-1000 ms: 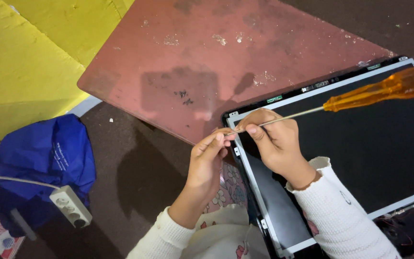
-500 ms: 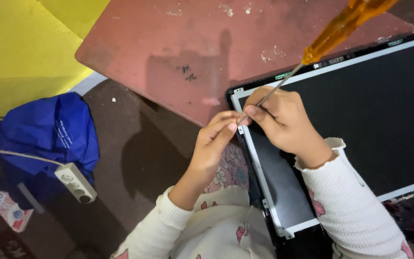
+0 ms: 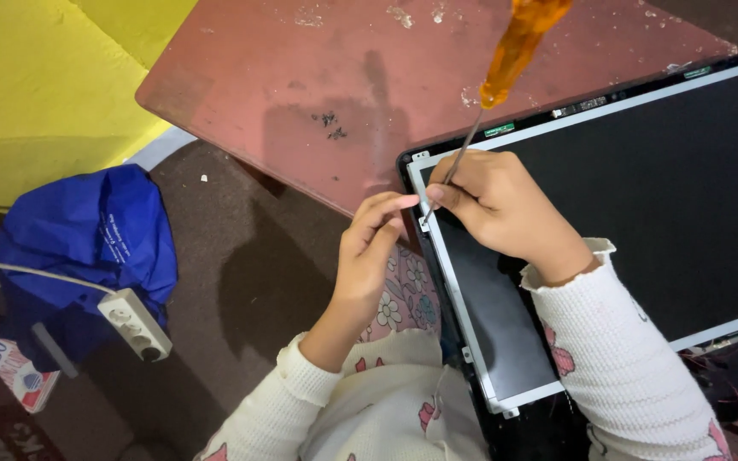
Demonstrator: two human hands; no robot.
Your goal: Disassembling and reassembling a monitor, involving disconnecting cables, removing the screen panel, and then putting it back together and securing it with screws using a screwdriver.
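Observation:
A dark flat screen panel (image 3: 642, 196) with a silver frame lies partly on a worn reddish table (image 3: 301, 85), its near corner over my lap. My right hand (image 3: 497, 205) pinches the metal shaft of a long screwdriver with an orange handle (image 3: 518, 47), the tip set at a small tab on the panel's left edge. My left hand (image 3: 369, 248) sits just left of that spot, fingers bent toward the tip and touching the frame's edge. Both arms wear white knit sleeves.
On the dark floor at the left lie a blue bag (image 3: 87, 248), a white power strip (image 3: 134, 324) with its cable, and a small printed carton (image 3: 10, 367). A yellow surface (image 3: 36, 85) fills the upper left. Red wires (image 3: 719, 384) show under the panel's lower right.
The screwdriver has swung from nearly level to steeply upright, its handle now at the top of the view. Both hands stay at the panel's left edge.

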